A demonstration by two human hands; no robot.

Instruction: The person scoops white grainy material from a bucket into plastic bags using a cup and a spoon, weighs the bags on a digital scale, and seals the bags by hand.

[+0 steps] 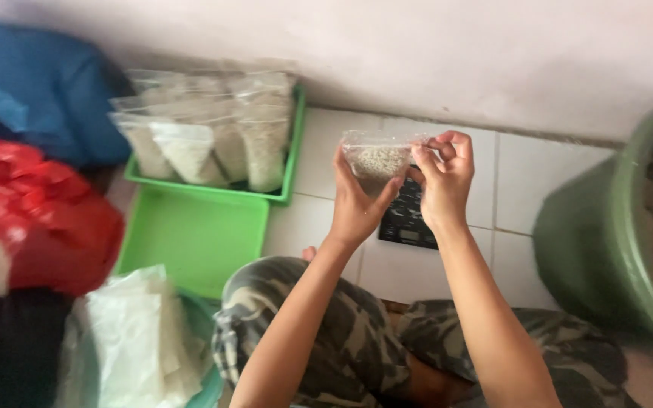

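I see both hands raised over the tiled floor (326, 143), close together and clamped on one small clear bag (378, 157) of white grains. The left hand (357, 208) grips the bag's left side and lower edge, thumb up along its front. The right hand (444, 181) pinches the top right corner, fingers curled. The bag hangs upright between them, above a dark scale (410, 219) that lies flat on the tiles.

Open room is thin. The wall (455, 53) runs just behind the bag, so there is little space beyond it. To the right, a big green bucket (591, 242) stands near the right forearm, its rim tall and close; white tile shows between it and the scale. To the left, tile separates the left hand from a green tray (290, 162) packed with filled bags (213, 143) standing upright. A second green tray (190, 234) lies touching the first tray's near edge, nearer to me. Below the arms, my camouflage-clad legs (341, 340) fill the near ground.

Farther left sit a blue bag (39, 91), a red plastic bag (32, 219) and a stack of flat clear bags (137, 332) in a bowl, all well apart from the hands. The view is slightly blurred, so I cannot tell whether the bag's seal is closed.
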